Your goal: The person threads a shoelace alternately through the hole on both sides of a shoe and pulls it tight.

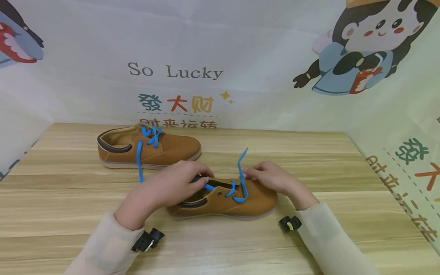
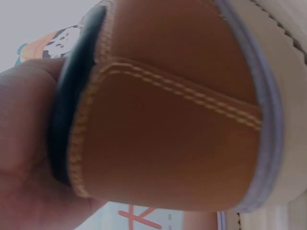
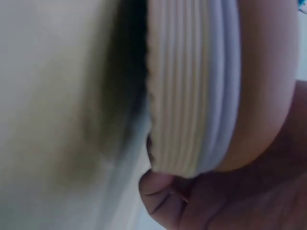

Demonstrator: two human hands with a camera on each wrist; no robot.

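Note:
A brown shoe (image 1: pixel 223 202) with a dark padded collar lies on its sole, toe to the right. My left hand (image 1: pixel 172 183) reaches over its heel opening and holds the far side of the collar, with thumb and fingers close together. The heel fills the left wrist view. My right hand (image 1: pixel 275 177) grips the toe from the far side; in the right wrist view its fingertips curl under the sole's edge (image 3: pixel 192 96). A blue lace (image 1: pixel 241 179) passes through the front eyelets, one end standing up beside my right fingers. One near-side eyelet (image 1: pixel 219 194) holds no lace.
A matching brown shoe (image 1: pixel 178 147) stands farther back on the left, its blue lace (image 1: pixel 139 156) hanging over the side. Both rest on a wood-grain table (image 1: pixel 343 229). A printed white cloth (image 1: pixel 240 46) rises behind the table and along its sides.

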